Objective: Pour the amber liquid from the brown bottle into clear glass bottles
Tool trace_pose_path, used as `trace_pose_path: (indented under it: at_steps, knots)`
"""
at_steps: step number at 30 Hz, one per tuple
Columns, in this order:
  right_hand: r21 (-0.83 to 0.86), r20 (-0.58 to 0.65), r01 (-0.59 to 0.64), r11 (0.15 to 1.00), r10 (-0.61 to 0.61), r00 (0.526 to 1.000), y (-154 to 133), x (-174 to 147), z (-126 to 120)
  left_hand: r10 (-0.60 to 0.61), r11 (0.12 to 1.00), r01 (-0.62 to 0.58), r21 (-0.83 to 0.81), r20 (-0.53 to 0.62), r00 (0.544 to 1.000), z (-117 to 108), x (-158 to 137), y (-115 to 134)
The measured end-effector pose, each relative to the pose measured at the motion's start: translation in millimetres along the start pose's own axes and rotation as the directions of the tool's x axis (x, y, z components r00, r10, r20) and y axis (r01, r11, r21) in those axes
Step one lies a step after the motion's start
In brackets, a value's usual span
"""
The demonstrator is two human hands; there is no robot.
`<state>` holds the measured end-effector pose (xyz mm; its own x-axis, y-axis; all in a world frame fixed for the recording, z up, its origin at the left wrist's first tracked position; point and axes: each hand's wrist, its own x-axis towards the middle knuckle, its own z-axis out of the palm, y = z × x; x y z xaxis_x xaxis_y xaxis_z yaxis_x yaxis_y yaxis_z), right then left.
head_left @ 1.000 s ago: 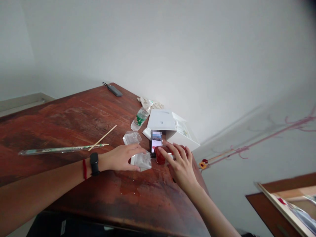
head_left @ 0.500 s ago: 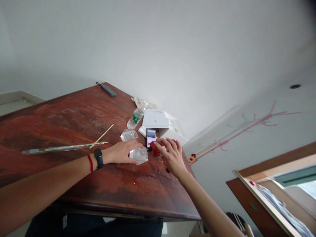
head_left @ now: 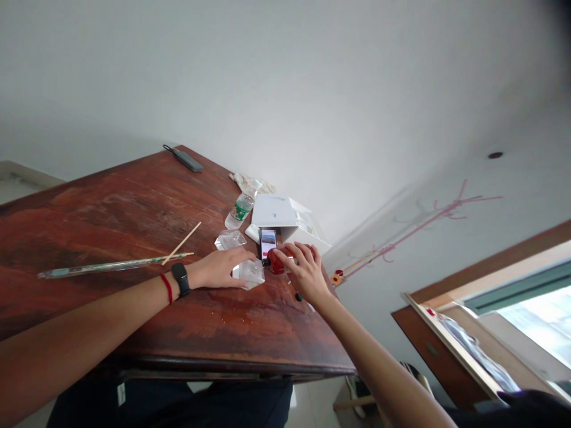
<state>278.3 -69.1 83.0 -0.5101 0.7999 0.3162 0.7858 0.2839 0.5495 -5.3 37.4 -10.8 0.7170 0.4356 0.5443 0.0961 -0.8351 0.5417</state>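
My left hand [head_left: 225, 267] is wrapped round a clear plastic cup [head_left: 253, 274] with angular sides, resting on the wooden table. My right hand [head_left: 307, 273] grips a red bottle [head_left: 275, 261] from above; it lies tilted, with a dark end toward the cup and a pale band partly under the fingers. The bottle's contents cannot be made out. Just behind the cup is a second clear angular cup [head_left: 230, 239]. A phone [head_left: 268, 239] with a lit screen leans against a white box [head_left: 273, 211]. Beneath my right hand lies a small black thing [head_left: 298, 296], perhaps a cap.
A water bottle [head_left: 239, 211] with a green label stands left of the box, before a crumpled cloth [head_left: 250, 183]. Chopsticks [head_left: 182, 242] and a long wrapped packet [head_left: 102, 268] lie at left. A grey device [head_left: 187, 159] sits near the far corner. Water drops dot the front.
The whole view has shifted slightly, so the table's things appear a little further left and up. Both hands keep their holds on the cup and the red bottle.
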Motion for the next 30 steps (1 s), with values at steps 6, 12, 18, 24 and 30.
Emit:
trace_pose_path:
  at_steps: [6,12,18,24,30]
  knots:
    - [-0.02,0.013,0.013,1.0,-0.012,1.0,0,2,-4,0.023,1.0,-0.023,-0.007,0.002,1.0,-2,1,0]
    - [-0.032,0.032,0.017,0.999,-0.016,0.999,0,5,-8,0.026,1.0,-0.026,-0.007,0.021,0.999,-2,2,-3]
    - [-0.036,0.043,0.026,0.999,-0.024,0.999,-2,9,-11,0.017,1.0,-0.017,0.0,0.042,0.999,-4,3,-6]
    - [-0.037,0.049,0.036,0.999,-0.034,0.998,-4,13,-13,-0.02,1.0,0.019,0.011,0.048,0.999,-5,2,-6]
    - [-0.04,0.051,0.049,0.998,-0.047,0.998,-4,15,-17,-0.047,0.999,0.046,0.022,0.07,0.996,-7,2,-5]
